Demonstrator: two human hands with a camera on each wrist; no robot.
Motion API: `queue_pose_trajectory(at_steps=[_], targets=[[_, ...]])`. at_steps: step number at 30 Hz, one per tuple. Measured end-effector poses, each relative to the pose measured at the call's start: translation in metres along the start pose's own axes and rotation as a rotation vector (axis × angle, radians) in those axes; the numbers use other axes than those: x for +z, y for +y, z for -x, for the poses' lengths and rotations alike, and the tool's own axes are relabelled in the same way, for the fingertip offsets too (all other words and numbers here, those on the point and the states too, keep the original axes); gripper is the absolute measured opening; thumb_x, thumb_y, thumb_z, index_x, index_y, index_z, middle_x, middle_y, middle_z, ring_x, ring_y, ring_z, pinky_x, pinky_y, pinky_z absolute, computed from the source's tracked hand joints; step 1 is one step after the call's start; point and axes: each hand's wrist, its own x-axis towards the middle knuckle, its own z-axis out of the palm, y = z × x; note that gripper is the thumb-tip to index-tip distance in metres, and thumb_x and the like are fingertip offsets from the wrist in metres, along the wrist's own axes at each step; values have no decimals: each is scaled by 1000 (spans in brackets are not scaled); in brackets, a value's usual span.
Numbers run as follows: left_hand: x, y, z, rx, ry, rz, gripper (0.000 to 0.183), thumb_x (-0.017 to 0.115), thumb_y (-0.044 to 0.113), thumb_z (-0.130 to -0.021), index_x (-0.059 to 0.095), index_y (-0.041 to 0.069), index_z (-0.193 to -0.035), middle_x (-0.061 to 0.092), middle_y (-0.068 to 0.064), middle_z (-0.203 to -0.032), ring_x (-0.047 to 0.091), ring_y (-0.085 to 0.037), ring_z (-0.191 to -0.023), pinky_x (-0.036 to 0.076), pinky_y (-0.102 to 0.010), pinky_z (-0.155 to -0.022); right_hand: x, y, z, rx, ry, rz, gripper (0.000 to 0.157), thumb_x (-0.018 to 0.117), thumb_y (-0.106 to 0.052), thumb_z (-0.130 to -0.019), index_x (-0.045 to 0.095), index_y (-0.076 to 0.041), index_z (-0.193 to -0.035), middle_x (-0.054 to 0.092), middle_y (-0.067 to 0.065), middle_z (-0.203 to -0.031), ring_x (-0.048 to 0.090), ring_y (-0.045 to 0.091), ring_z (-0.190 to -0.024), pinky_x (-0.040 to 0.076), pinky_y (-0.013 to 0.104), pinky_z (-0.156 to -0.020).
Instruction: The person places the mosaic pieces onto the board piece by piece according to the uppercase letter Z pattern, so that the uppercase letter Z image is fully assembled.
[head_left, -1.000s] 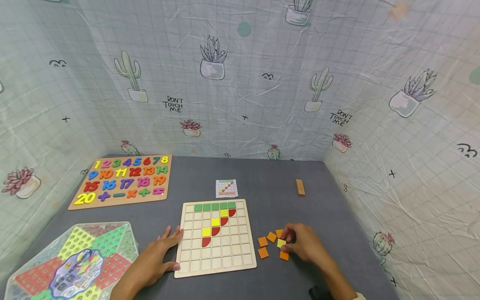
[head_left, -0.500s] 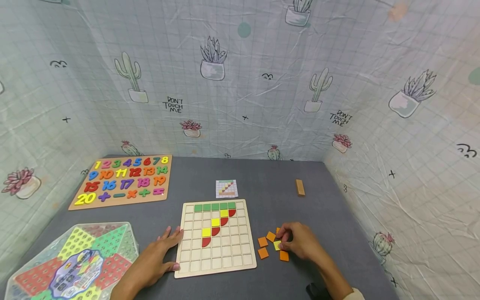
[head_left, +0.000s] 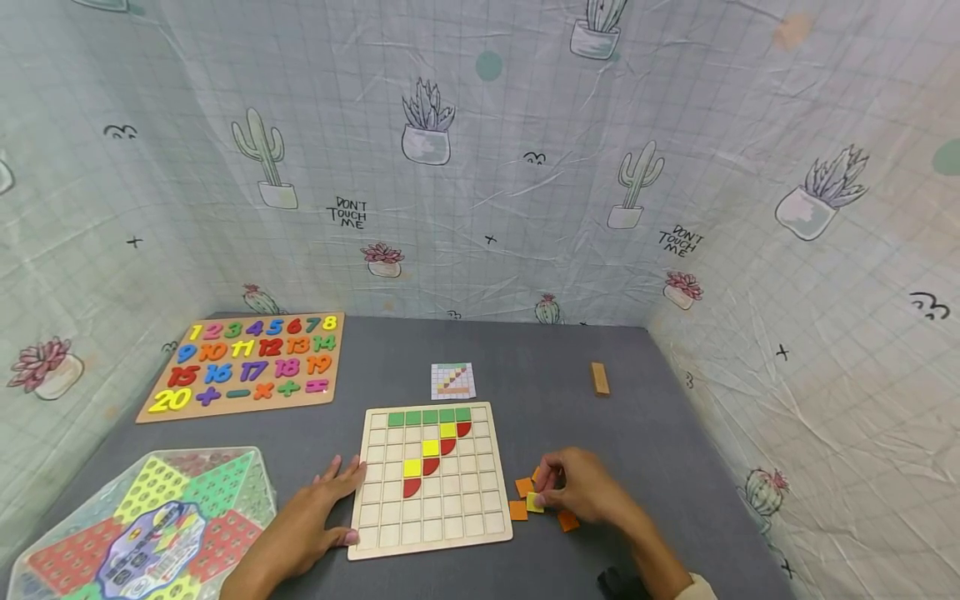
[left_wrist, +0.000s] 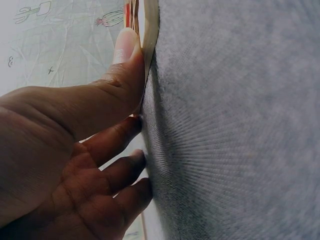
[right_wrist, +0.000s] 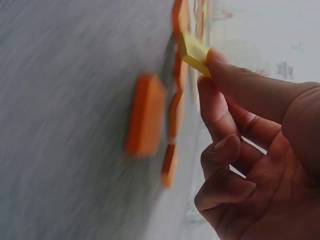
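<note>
Between thumb and forefinger my right hand (head_left: 583, 485) pinches a yellow square tile (right_wrist: 194, 52), just right of the wooden grid board (head_left: 453, 527). Several orange square tiles (head_left: 518, 510) lie on the table around that hand, some partly covered by it. My left hand (head_left: 303, 525) rests at the board's left side, thumb and fingertips touching its edge, fingers extended. On the board, green squares (head_left: 423, 417) fill part of the top row. Yellow squares (head_left: 431, 448) and red quarter-circle pieces (head_left: 412, 487) step diagonally down to the left below them.
A small printed pattern card (head_left: 453, 382) lies behind the board. At the back left is a number puzzle board (head_left: 240, 367), with a clear-lidded game box (head_left: 150, 533) in front of it. A small wooden block (head_left: 600, 379) lies at the back right.
My right hand has moved left toward the board with the yellow tile, and some orange tiles have shifted. The left hand stays at the board's edge.
</note>
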Motion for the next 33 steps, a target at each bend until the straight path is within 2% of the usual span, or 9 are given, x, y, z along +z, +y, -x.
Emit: queue_pose_trajectory(at_steps=[5,13,16,20,28,33], targets=[[0,0,0,5,-1,-1,93,93,26,-76,52,11,-158,44,-13,-168,32,-53,-156,37,-75,-114,7,-18,-10,-50,-15,-18,7,83,-15,-93,79,-17,-98,64,-8,-77,57,9,-68,47,23,-63],[0,0,-1,10,-3,-7,93,93,26,-76,52,11,-158,44,-14,-168,31,-52,-157,37,-76,-114,25,-48,-30,-122,-39,-12,9,70,-15,-103,76,-16,-110,60,-5,-87,52,6,-72,45,22,-67],[0,0,-1,5,-8,-9,93,93,27,-76,52,11,-158,44,-13,-168,31,-51,-157,36,-76,-115,35,-58,-38,-135,-39,-21,8,72,-14,-102,72,-18,-108,62,-5,-85,50,6,-66,43,21,-63],[-1,0,-1,3,-9,-10,94,93,27,-75,52,11,-158,44,-14,-168,31,-52,-157,37,-76,-114,51,-74,-51,-124,-34,-22,13,77,-13,-99,70,-21,-107,64,-9,-82,49,4,-59,41,20,-57],[-2,0,1,29,8,-4,93,93,26,-76,52,10,-158,45,-15,-167,33,-53,-155,39,-75,-113,83,-105,-77,-104,-41,1,16,83,-14,-92,70,-22,-96,63,-13,-74,55,1,-66,43,20,-61],[-1,-1,2,45,23,-2,92,93,24,-76,53,9,-157,46,-15,-166,34,-53,-155,40,-74,-113,100,-118,-91,-97,-32,47,18,86,-13,-89,70,-20,-92,60,-13,-66,54,0,-60,43,20,-56]])
